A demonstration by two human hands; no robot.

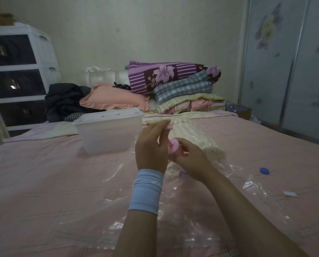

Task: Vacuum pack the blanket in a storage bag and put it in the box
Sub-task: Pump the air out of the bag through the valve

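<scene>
A clear plastic storage bag [197, 184] lies on the pink bed with a cream, wrinkled blanket [195, 138] inside it. Both hands are held above the bag around a small pink hand pump [173, 146]. My left hand [151, 145], with a light blue wristband, grips the pump's upper pink part. My right hand [188, 156] holds the pump's lower body. The translucent white box [108, 132], its lid on top, stands just left of my hands.
A blue cap [264, 171] and a small white clip [290, 194] lie on the bed to the right. Folded quilts [181, 86], a peach pillow [114, 99] and dark clothes [66, 101] sit at the bed's head. A white drawer unit [19, 71] stands at the left, wardrobe doors [288, 62] at the right.
</scene>
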